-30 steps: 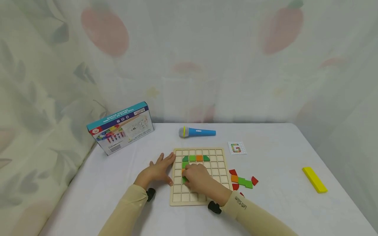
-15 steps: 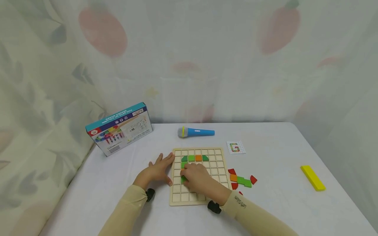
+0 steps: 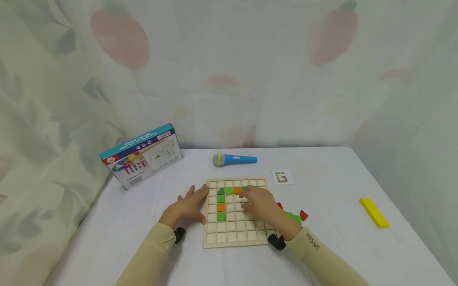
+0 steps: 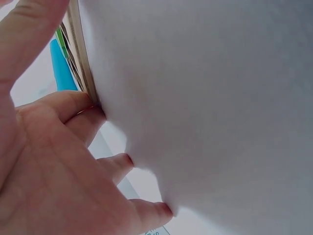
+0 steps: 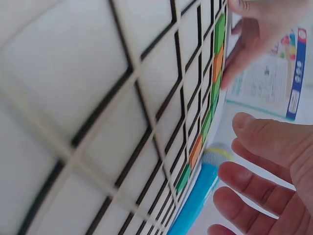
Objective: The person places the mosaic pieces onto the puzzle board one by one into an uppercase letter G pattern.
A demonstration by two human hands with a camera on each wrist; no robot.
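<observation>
A wooden grid board point(image 3: 231, 227) lies on the table. My left hand point(image 3: 187, 206) rests with spread fingers against its left edge; in the left wrist view the fingertips point(image 4: 90, 103) touch the board's edge. Along one column sit a dark green rounded tile point(image 3: 221, 191), light green tiles point(image 3: 221, 216) and an orange tile point(image 3: 221, 207). Another orange tile point(image 3: 237, 190) is in the top row. My right hand point(image 3: 264, 203) hovers over the board's right half, fingers loosely bent and holding nothing. It partly covers the dark green tile point(image 5: 184, 178) at the row's right end.
Right of the board lie loose green tiles point(image 3: 295, 218) and red tiles point(image 3: 303, 215), partly hidden by the right arm. A pattern card point(image 3: 282, 177) shows a G-like shape. Behind are a blue toy microphone point(image 3: 240, 159) and a box point(image 3: 143, 157). A yellow block point(image 3: 373, 212) lies far right.
My right hand has left the tiles in the left column and moved right and slightly away from me, uncovering the orange and green tiles there. The left hand stays at the board's edge.
</observation>
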